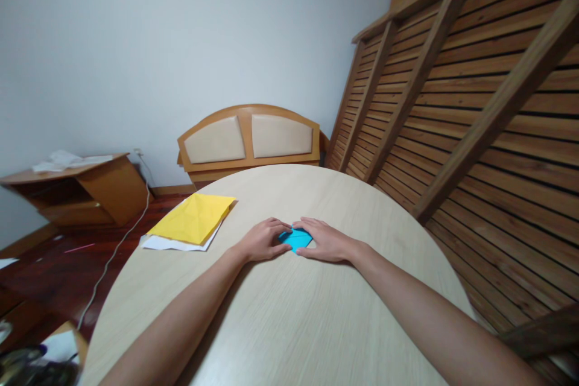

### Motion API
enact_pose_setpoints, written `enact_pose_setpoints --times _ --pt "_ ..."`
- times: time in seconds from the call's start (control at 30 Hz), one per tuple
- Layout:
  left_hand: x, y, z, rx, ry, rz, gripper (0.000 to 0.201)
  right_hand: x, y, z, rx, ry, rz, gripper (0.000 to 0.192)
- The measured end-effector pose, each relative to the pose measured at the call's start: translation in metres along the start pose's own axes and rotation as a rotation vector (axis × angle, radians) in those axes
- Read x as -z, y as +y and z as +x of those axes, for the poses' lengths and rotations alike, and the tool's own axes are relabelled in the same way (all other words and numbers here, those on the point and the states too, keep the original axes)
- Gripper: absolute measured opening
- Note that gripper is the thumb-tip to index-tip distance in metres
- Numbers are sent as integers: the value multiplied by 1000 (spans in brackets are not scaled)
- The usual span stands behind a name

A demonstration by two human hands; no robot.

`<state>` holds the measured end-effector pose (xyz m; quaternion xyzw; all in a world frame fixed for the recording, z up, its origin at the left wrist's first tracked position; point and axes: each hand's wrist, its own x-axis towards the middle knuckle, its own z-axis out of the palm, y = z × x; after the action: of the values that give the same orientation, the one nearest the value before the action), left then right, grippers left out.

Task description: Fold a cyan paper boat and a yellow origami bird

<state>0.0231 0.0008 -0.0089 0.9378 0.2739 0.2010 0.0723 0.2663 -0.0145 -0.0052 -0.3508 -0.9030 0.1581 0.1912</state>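
A piece of blue paper (pixel 298 240) lies on the round table (pixel 353 319), about midway between its left and right edges and well in from the far edge, with a hand at each side of it. The left hand (pixel 266 240) has its fingers and thumb on the paper's left part; the right hand (pixel 326 241) curves around the right part, fingertips at the far side and thumb at the near side. Both touch the paper, but whether either pinches it or only steadies it against the tabletop I cannot tell. From the left hand the paper lies to the right, from the right hand to the left, so neither is clearly nearer. Its longer direction seems to run from hand to hand, roughly in line with the far edge, though fingers cover part of the outline. A line, perhaps a crease, crosses its face. Toward the table's left edge, well apart from the left hand, a creased yellow sheet (pixel 192 219) rests on a white sheet (pixel 176 244), which shows along the near side.
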Motion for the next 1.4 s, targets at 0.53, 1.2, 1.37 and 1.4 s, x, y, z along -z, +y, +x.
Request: enact_pose_setpoints --times 0.53,1.2,1.37,1.4 --pt "0 1 0 13 -14 -1 37 0 1 0 14 25 29 58" --pt "2 4 0 38 -8 62 32 3 -4 2 32 79 -14 40" --pt "2 5 0 34 -3 80 31 5 -7 2 4 80 -42 34" --pt "2 5 0 34 -2 83 31 5 -7 2 0 81 -45 33"
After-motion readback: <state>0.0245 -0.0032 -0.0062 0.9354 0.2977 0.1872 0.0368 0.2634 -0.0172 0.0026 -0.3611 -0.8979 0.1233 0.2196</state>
